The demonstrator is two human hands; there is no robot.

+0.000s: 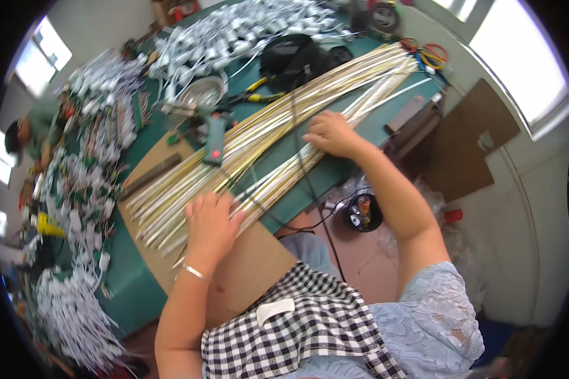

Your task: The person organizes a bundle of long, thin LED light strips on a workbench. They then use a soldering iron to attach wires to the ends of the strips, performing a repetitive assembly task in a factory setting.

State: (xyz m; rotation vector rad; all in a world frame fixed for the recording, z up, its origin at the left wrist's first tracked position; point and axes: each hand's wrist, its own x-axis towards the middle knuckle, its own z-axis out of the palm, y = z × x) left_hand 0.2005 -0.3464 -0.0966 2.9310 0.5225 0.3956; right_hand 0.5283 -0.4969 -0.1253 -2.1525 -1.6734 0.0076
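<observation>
A separate bundle of long, thin white and yellow strips (pixel 283 174) slants across the near side of the green table, beside a wider pile of similar strips (pixel 253 136). My left hand (pixel 212 224), a bracelet on its wrist, is over the lower left end of this bundle; its fingers bend round the strips, thumb apart, the fingertips partly hidden. Farther up the bundle, my right hand (pixel 332 134) is closed on the strips with curled fingers. A teal tool with a red button (pixel 215 140) lies across the wider pile. Under the left ends is a brown board (pixel 253 271).
Yellow-and-black pliers (pixel 265 97), a metal bowl (pixel 201 92) and a black bag (pixel 291 60) lie beyond the strips. White parts with wires (pixel 234 31) heap up behind. A black cable (pixel 303 170) crosses the bundle. At far left is another person (pixel 41 129). A bin (pixel 363 213) stands below.
</observation>
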